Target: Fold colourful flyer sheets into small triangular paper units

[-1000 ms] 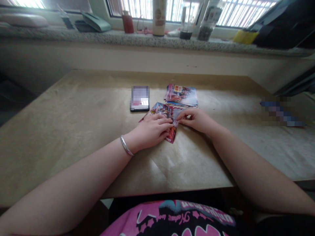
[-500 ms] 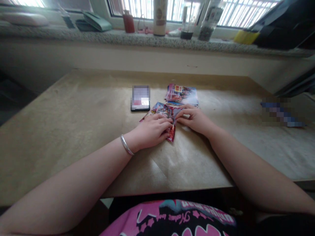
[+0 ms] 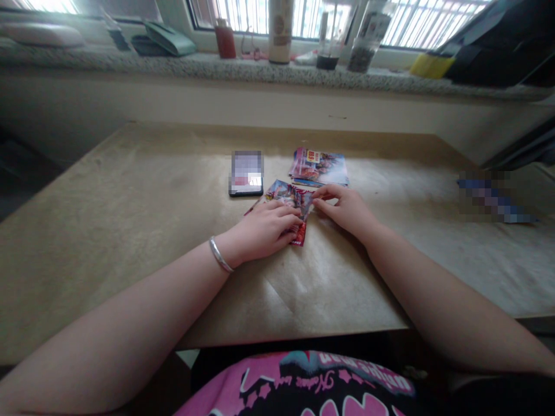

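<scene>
A glossy, colourful printed packet (image 3: 281,192) lies at a slant on the table, red along its near end. My left hand (image 3: 269,228), with a silver bangle at the wrist, rests over it; its fingers are stretched out and press it down, hiding much of the print. At the packet's right edge, the thumb and forefinger of my right hand (image 3: 344,211) are pinched together on the foil. Just behind the packet is a stack of similar printed packets (image 3: 323,167), the top one bearing a yellow label. A phone-like device (image 3: 246,173) with a blurred screen lies behind my left hand.
The table (image 3: 151,219) has a pale brown cover. Far right on it lies a blue, partly blurred flat item (image 3: 494,199). Along the stone windowsill (image 3: 243,68) stand a red bottle (image 3: 225,39), a tall pale container (image 3: 280,32), clear containers and a dark bag (image 3: 498,46).
The packet's right part, earlier creased up toward my right fingers, now looks flatter. My right fingertips have shifted slightly and curled closer together. My left hand has stayed almost in place.
</scene>
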Available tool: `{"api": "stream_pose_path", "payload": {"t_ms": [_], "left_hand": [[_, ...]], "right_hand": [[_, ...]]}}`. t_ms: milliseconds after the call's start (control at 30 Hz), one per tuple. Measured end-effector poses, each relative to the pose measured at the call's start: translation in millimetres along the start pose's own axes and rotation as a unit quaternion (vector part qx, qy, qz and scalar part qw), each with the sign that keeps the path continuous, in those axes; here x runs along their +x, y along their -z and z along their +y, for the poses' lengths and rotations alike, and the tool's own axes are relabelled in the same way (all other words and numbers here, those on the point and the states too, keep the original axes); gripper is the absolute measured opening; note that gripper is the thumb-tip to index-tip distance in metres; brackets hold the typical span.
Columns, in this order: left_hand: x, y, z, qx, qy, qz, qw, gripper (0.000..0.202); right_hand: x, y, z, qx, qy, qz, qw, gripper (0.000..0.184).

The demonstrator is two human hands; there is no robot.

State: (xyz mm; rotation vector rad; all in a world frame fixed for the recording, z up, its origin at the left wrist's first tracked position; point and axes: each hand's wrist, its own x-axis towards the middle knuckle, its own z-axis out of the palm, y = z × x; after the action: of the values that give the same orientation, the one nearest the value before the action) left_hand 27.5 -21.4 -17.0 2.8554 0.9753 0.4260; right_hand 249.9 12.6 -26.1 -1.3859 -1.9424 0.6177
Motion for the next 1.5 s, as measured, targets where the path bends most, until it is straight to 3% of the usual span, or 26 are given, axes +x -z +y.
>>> {"api": "stream_pose_path", "payload": {"t_ms": [333,533,667,867,1267,1500], "left_hand": [[0,-3.2,-4,-0.035,0.013,0.006,0.999,0.032],[1,-3.8,-4,-0.036,0.018,0.009,0.999,0.033],[1,-3.9,-5,-0.037,0.020,0.015,0.999,0.033],[0,-4.6,-6,-0.034,0.011,0.017,0.999,0.032],[4,-1.1,-5,-0.071,0.002,0.031,0.997,0.030],[2,-1.2,-6,-0.068,-0.011,0.020,0.997,0.033]], "right_hand": [[4,-4,11,0.043,-0.039,0.028,0.998,0.015],[4,-7,11,0.113,-0.060,0.053,0.990,0.034],[4,-6,7,0.169,-0.115,0.048,0.978,0.045],[7,-6,3,0.235,-0.171,0.044,0.956,0.033],[6,-7,-1,0.182,-0.154,0.059,0.969,0.023],[5,-7,-1,0.158,-0.155,-0.008,0.975,0.018]]}}
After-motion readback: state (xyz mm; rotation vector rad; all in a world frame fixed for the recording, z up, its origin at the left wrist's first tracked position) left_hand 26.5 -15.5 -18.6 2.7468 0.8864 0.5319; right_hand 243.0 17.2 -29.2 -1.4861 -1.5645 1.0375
